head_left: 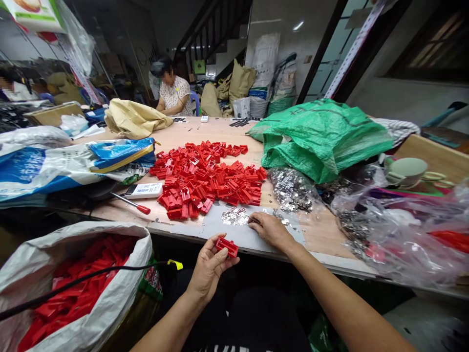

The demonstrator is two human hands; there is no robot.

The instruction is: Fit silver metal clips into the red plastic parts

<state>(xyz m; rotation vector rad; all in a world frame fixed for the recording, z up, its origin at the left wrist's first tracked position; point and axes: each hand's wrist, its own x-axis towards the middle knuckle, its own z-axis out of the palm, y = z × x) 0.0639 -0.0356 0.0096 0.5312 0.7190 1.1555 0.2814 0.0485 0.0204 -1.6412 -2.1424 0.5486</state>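
Note:
My left hand [213,266] is closed around a small red plastic housing [227,247], held just off the table's front edge with its hollow side showing. My right hand [270,229] rests at the right side of a small pile of shiny flat metal pieces [234,216] on a grey sheet [216,230]. Its fingertips are pinched together; whatever they grip is too small to make out. Behind both hands spreads a large heap of similar red plastic housings [205,176].
An open white sack [142,244] of red parts stands at lower left. A red-handled tool [142,209] lies near a white box [146,190]. Right are a bag of metal pieces [293,188], a green sack [322,137] and a cup [406,171]. A person [176,93] sits across the table.

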